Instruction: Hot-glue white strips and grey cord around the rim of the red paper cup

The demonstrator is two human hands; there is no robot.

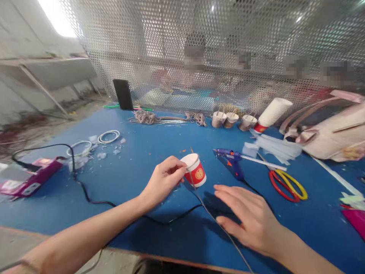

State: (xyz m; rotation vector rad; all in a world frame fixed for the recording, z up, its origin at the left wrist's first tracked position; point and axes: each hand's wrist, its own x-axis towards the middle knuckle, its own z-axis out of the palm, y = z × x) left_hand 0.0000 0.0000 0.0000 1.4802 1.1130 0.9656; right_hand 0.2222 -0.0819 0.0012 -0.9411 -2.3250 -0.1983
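My left hand grips a small red and white paper cup, tilted on its side just above the blue table. A thin grey cord runs from the cup's rim down toward the near edge. My right hand hovers over the table to the right of the cup, fingers stretched out and spread, holding nothing. A blue glue gun lies just beyond the right hand, with a glue stick pointing right.
Red and yellow rings lie right of the glue gun. Rope-wrapped cups and a stack of white cups stand at the back by a perforated metal screen. A pink bag, a black cable, a magenta device, white rings.
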